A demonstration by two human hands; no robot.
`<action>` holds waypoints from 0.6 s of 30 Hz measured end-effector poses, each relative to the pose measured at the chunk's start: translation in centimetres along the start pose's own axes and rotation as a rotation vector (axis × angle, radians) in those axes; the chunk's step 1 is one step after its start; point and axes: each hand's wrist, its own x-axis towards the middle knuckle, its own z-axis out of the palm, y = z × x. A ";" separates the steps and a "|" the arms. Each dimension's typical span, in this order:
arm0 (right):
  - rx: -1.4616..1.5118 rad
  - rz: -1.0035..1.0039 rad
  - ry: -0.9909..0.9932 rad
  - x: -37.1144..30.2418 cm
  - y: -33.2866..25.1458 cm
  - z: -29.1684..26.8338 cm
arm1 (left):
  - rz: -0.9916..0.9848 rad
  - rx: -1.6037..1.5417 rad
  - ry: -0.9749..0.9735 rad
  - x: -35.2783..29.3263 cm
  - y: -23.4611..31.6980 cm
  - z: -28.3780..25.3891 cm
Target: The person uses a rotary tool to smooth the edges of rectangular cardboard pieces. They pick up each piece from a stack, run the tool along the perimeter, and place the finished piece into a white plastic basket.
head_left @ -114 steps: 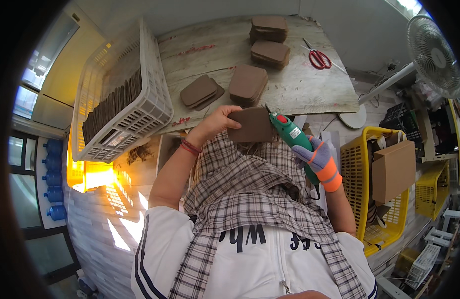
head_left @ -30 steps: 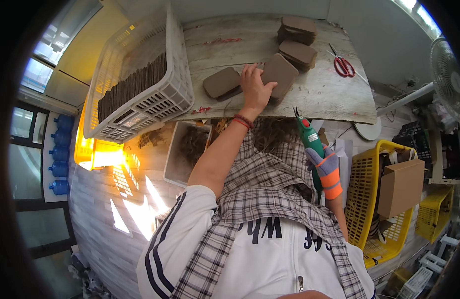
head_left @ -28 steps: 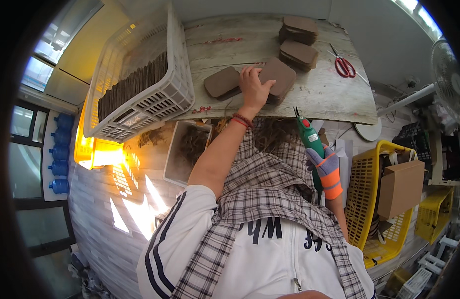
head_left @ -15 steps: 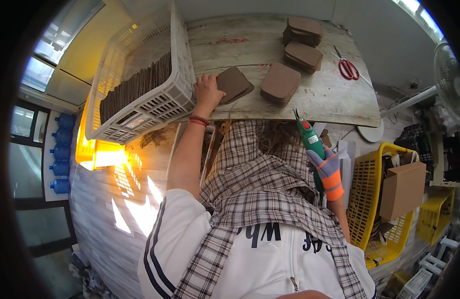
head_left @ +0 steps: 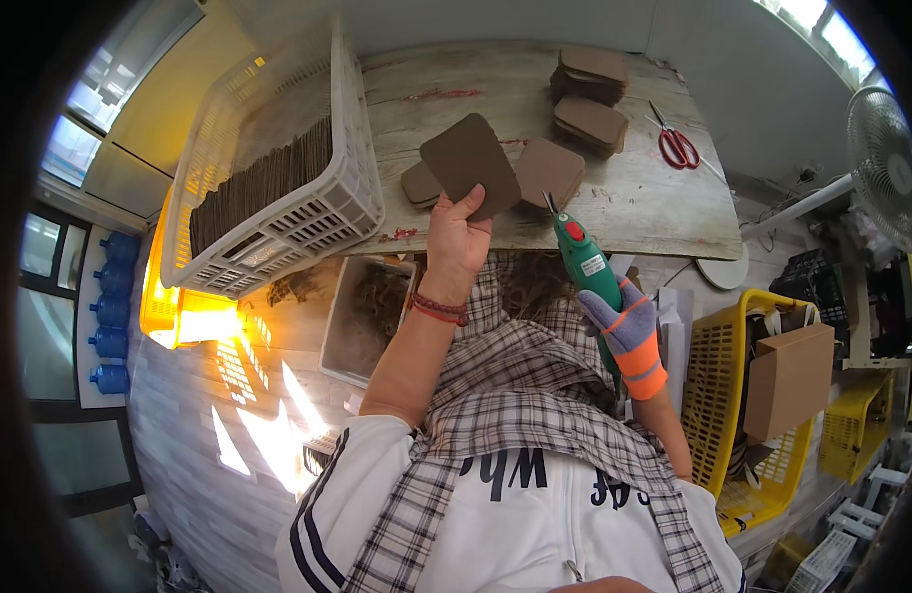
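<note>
My left hand (head_left: 460, 235) is closed on a brown rounded-corner pad (head_left: 468, 163), thumb on its face, raised over the front of the table. Part of another brown pad (head_left: 419, 185) shows on the table behind it. In my gloved right hand (head_left: 624, 321) is a green handheld electric cutter (head_left: 585, 259), its thin metal tip pointing up and left beside the held pad. Just behind that tip lies a stack of brown pads (head_left: 552, 173), partly covered by the held pad. Two more stacks, a middle one (head_left: 591, 124) and a far one (head_left: 590, 74), stand at the back right.
A white plastic crate (head_left: 362, 203) at the table's left holds a long row of brown pads. Red-handled scissors (head_left: 679, 150) lie on the right of the table (head_left: 663, 212). Below are a bin of brown scraps (head_left: 377, 306) and a yellow basket (head_left: 718, 390) with a cardboard box.
My left hand has lifted a pad off the table and brought it right, toward the cutter. My right hand has raised the cutter's tip up and left, closer to the pad.
</note>
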 end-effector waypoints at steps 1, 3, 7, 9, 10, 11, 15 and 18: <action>0.011 0.003 -0.004 -0.1 -0.3 0.1 | -0.028 -0.032 0.007 -0.4 -0.5 0.4; 0.038 0.011 -0.009 -0.3 -0.6 0.2 | -0.089 -0.093 0.021 -1.1 -1.3 1.2; 0.099 0.009 0.006 -0.4 -0.4 0.1 | -0.115 -0.071 -0.017 -1.5 -2.5 1.2; 0.069 -0.003 0.010 -0.3 -0.3 0.0 | -0.138 -0.069 -0.019 -1.5 -3.0 0.8; 0.054 -0.009 0.012 -0.3 -0.2 0.0 | -0.144 -0.068 -0.023 -1.6 -3.3 0.8; 0.073 0.004 0.009 -0.3 -0.4 0.0 | -0.150 -0.068 -0.027 -1.7 -3.5 0.7; 0.094 0.011 0.016 -0.2 -0.5 -0.1 | -0.157 -0.021 -0.054 -1.9 -4.0 0.5; 0.079 -0.013 0.039 -0.1 -0.4 -0.2 | -0.138 0.024 -0.086 -2.4 -4.3 0.7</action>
